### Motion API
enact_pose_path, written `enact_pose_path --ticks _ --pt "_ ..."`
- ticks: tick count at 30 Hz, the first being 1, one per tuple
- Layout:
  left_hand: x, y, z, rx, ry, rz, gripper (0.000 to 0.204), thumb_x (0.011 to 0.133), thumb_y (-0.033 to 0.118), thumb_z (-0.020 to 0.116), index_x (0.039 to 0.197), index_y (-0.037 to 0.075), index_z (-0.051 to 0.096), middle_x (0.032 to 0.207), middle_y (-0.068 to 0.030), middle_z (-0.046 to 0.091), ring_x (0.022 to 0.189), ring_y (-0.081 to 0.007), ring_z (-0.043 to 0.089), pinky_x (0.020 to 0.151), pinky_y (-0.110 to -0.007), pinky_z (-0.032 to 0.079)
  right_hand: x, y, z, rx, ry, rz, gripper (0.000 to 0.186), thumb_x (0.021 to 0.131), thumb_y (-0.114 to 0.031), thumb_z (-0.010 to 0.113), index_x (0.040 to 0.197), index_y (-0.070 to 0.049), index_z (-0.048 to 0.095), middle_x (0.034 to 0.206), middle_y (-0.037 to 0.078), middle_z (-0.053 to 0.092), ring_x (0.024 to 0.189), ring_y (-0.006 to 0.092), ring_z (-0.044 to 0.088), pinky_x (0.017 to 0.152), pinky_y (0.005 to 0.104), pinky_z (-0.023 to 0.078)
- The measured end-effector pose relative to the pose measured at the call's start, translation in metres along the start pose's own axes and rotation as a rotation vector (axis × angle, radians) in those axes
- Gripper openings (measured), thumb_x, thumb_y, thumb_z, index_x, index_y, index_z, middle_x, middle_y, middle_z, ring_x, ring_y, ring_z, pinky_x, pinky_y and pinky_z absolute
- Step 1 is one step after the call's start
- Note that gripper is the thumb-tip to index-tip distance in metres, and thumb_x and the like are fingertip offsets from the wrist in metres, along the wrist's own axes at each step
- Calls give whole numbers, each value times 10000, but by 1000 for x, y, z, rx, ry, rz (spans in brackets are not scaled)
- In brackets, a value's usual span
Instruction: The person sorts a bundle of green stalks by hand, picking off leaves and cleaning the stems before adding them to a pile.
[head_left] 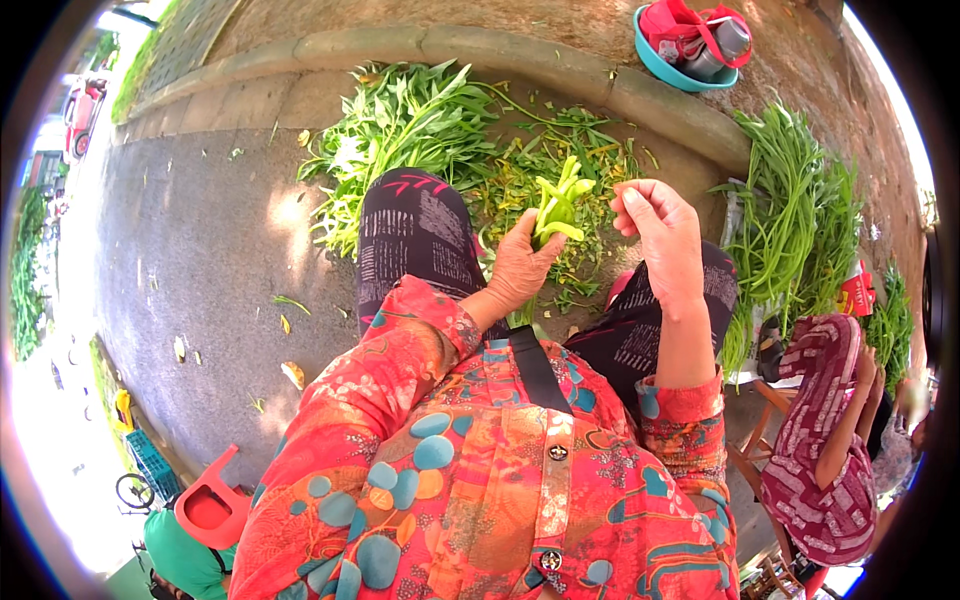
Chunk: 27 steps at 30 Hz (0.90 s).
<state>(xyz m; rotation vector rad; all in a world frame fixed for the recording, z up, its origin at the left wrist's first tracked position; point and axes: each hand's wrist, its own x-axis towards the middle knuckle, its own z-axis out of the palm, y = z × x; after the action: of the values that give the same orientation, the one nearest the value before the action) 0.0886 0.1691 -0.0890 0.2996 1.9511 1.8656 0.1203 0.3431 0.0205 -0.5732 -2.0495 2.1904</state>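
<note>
My left hand [515, 265] is closed around a bunch of pale green leafy stems [558, 205], held upright between my knees. Just to its right my right hand [645, 215] is raised, thumb and fingertips pinched together, a little apart from the bunch; anything between them is too small to make out. Below both hands lies a scattered heap of trimmed leaves and yellowed bits [590, 155]. A larger pile of long leafy greens [390, 130] rests beside my left knee on the pavement.
A low curb [300, 55] runs behind the greens. A turquoise basin [660, 65] holds red bags and a metal flask. More long greens [775, 220] are heaped at the right, beside a seated person in maroon [820, 450]. A red plastic stool [208, 510] and a person in green [180, 550] are at lower left.
</note>
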Motion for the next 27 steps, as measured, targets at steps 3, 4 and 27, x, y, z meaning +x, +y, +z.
enact_pose_path --ticks 3,4,27 --pt "4 -12 4 -64 68 137 288 860 45 617 1132 39 526 868 -19 587 777 -100 530 728 -257 456 -12 -4 -2 10 -18 8 168 924 -121 564 994 18 627 836 22 624 711 75 545 658 210 449" --pt "4 -6 6 -73 49 140 317 852 8 604 1155 30 513 900 -29 614 816 -118 568 768 -262 465 -16 -6 -3 10 -21 8 169 925 -121 563 989 20 629 835 22 624 711 74 543 658 209 449" --pt "69 115 -64 768 -223 766 454 662 -10 689 1087 62 548 970 -116 563 929 -337 533 831 -392 420 -23 -33 -5 -174 87 -319 137 915 -51 571 1001 34 636 826 6 607 708 60 538 647 188 438"
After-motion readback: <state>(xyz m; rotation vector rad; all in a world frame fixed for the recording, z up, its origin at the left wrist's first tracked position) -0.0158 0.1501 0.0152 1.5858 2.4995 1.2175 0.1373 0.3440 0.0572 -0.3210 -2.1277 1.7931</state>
